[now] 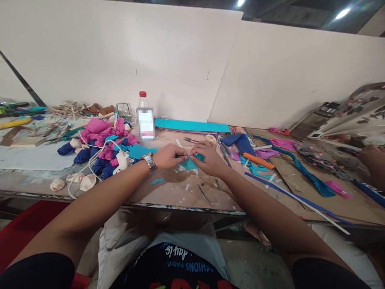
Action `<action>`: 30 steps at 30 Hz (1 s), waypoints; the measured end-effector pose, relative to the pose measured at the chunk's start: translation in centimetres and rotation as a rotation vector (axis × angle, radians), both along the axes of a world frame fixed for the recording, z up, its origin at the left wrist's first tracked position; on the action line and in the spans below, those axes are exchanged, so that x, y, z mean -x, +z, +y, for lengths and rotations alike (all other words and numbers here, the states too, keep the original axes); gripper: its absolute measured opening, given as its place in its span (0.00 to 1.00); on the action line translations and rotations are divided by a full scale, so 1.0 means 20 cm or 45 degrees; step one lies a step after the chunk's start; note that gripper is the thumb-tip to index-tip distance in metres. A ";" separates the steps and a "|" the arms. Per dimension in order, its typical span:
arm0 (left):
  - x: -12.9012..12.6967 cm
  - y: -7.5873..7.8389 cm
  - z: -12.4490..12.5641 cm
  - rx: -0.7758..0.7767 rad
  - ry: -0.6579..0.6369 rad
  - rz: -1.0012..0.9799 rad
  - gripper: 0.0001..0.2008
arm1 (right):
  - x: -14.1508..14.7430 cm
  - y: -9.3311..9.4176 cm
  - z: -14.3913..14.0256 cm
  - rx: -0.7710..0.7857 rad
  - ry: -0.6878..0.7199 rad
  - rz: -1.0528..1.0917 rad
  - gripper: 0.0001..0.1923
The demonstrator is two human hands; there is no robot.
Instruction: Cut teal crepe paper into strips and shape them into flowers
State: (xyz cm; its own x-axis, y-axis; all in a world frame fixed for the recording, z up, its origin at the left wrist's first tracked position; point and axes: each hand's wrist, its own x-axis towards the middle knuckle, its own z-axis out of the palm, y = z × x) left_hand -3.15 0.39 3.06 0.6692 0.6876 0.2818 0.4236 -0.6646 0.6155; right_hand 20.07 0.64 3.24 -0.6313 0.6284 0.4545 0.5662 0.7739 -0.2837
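Note:
Between my two hands, low over the table, is a small teal piece of thin sheet [188, 164], either crepe paper or cloth. My left hand [169, 156], with a metal watch on the wrist, pinches its upper left edge between thumb and forefinger. My right hand [209, 158] pinches the same edge from the right, the fingertips of both hands almost touching. Just behind them lie a pair of thin scissors or snips [191, 140] and a white strip [178, 143]. A teal scrap [158, 182] rests on the table in front of my left hand.
Pink, navy and turquoise bundles [98, 128] and a white cable [90, 168] lie left. A red-capped bottle [143, 95] stands behind them, near a long turquoise strip [192, 125]. An orange roll [258, 160] and ribbons lie right. Another person's hand [373, 158] is far right.

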 end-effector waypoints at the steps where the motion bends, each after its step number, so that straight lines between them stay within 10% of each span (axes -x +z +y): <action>1: 0.00 0.00 0.00 0.003 0.003 0.007 0.15 | 0.00 0.00 0.00 0.008 -0.003 0.002 0.08; 30: 0.02 -0.01 0.04 0.245 -0.049 0.011 0.11 | 0.00 -0.01 0.00 -0.049 0.027 0.044 0.12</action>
State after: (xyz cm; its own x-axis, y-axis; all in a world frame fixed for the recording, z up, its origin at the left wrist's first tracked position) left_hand -3.47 1.29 2.80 0.6977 0.7023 0.1414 0.4062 -0.5504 0.7294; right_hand 20.08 0.63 3.07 -0.6278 0.5968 0.4997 0.5401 0.7963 -0.2724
